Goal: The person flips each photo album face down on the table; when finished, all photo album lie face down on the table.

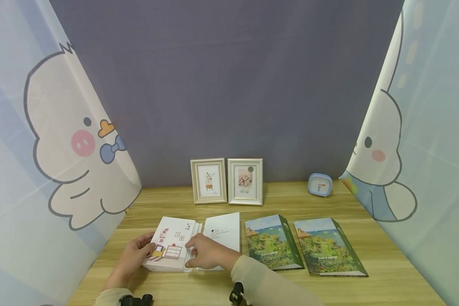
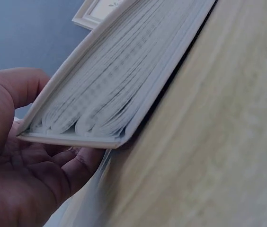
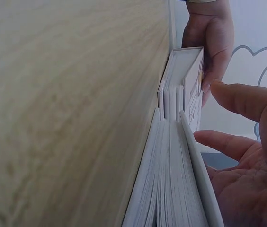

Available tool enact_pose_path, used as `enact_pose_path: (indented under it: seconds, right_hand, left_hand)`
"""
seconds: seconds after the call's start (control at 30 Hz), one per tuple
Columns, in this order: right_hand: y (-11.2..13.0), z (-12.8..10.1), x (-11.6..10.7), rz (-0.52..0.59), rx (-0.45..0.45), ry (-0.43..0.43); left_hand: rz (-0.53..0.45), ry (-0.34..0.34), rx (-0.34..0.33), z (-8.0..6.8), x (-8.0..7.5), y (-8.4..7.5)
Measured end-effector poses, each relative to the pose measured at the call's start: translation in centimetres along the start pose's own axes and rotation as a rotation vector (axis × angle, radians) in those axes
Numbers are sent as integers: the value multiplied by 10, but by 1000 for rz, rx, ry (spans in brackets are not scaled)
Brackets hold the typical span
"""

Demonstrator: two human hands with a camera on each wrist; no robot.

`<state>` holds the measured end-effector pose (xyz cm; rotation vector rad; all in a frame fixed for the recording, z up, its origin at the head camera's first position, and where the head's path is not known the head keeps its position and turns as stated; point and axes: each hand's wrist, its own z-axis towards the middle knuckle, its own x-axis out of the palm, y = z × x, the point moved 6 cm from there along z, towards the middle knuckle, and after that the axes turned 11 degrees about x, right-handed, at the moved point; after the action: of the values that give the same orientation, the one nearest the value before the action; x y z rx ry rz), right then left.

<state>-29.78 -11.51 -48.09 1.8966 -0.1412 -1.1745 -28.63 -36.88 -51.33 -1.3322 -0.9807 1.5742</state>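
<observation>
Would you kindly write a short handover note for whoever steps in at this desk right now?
Left hand: grips the left edge of the white photo album with the illustrated room cover, thumb on top and fingers beneath.
Right hand: fingers rest on that album's right edge, by the page stack.
The album lies on the light wooden table, its cover nearly shut, against a white open album on its right. Two green landscape-cover photo albums lie further right, untouched.
Done: white album in hand.
Left: judging by the layout, probably the two green albums; I cannot tell more.
</observation>
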Motion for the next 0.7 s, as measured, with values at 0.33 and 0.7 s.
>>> enact_pose_path:
  seconds: [0.33,0.7]
  right_hand:
    - [-1,1,1,-18,-18,-23]
    - [-5,0,4,23,27,-23]
  left_hand:
    - [-5,-58,24,-1,-4,-5]
    - [-90,-92,104,-2,-3,-12]
